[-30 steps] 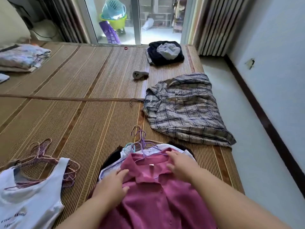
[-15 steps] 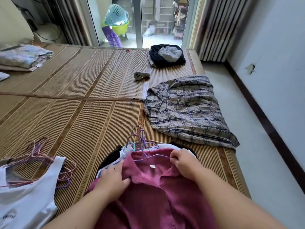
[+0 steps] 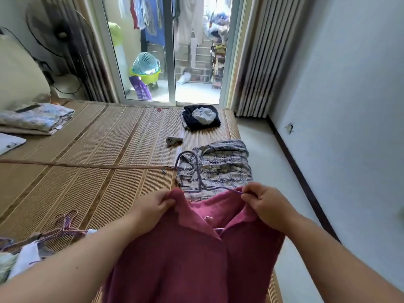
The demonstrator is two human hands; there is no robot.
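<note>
A pink collared shirt [image 3: 192, 254] hangs lifted in front of me, above the woven mat [image 3: 105, 184]. My left hand [image 3: 150, 206] grips its left shoulder by the collar. My right hand [image 3: 265, 204] pinches the right shoulder together with the arm of a purple wire hanger [image 3: 196, 171], whose hook sticks up over the plaid shirt. The hanger's left arm is hidden inside the pink shirt.
A folded plaid shirt [image 3: 220, 167] lies on the mat just beyond my hands. Farther back are a dark folded garment [image 3: 201, 118] and a small grey handheld device [image 3: 173, 140]. Loose hangers [image 3: 63, 226] and white clothes lie at lower left. White floor runs along the right.
Both hands have lifted the pink shirt and its hanger off the clothes pile and raised it. My view has tilted up toward the glass door.
</note>
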